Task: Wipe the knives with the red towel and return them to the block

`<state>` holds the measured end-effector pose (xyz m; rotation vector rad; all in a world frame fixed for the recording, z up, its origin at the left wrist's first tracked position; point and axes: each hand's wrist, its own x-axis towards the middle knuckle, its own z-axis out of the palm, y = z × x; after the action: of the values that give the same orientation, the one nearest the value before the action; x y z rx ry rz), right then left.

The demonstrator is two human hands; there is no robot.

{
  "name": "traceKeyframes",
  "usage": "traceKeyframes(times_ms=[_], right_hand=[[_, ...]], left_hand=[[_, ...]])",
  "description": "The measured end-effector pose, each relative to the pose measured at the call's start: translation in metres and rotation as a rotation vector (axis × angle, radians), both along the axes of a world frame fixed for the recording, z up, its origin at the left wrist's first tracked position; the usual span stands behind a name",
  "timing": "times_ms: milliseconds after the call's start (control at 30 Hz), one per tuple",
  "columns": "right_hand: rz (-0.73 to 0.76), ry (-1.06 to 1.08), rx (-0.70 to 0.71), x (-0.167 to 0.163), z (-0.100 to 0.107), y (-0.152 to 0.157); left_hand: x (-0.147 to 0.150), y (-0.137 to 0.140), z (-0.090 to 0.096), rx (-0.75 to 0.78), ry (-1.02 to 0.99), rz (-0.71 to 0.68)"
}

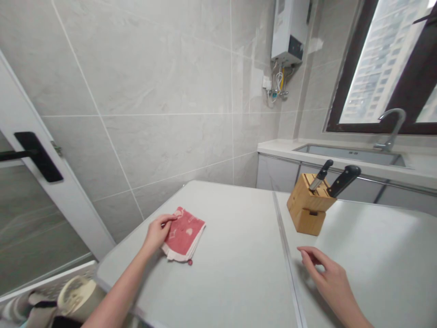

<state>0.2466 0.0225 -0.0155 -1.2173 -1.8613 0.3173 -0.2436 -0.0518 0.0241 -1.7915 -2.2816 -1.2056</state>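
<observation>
My left hand (159, 234) pinches the upper left corner of a folded red cloth (187, 232) with white edges and pale patterns. The cloth lies on the white table (235, 273), left of its seam. Just below the cloth's lower edge is a small red round thing (190, 262), too small to name. Over the table's right part, my right hand (324, 269) hovers with nothing in it, thumb and forefinger slightly apart. Beyond that hand stands a wooden knife block (309, 205), apart from it, holding black-handled knives (343, 181).
Behind the table runs a counter (269, 146) with a sink (348, 152) and a tap (392, 130). A water heater (290, 32) hangs on the tiled wall. At the left are a door with a black handle (39, 157) and a cream container (78, 296) below the table edge.
</observation>
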Motion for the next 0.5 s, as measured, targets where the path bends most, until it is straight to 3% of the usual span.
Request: traceKeyframes(times_ms=[100, 233, 367, 500], right_hand=[[0.015, -0.020, -0.001, -0.001, -0.004, 0.000], [0.025, -0.014, -0.028, 0.000, -0.010, 0.004], [-0.002, -0.012, -0.038, 0.003, -0.014, 0.009], [-0.003, -0.021, -0.035, 0.004, -0.015, 0.009]], left_hand=[[-0.053, -0.015, -0.007, -0.075, 0.047, 0.099], [-0.086, -0.023, -0.003, -0.174, 0.122, 0.172], [-0.092, -0.022, -0.004, -0.197, 0.203, 0.277], [-0.070, -0.014, -0.016, -0.243, 0.320, 0.300]])
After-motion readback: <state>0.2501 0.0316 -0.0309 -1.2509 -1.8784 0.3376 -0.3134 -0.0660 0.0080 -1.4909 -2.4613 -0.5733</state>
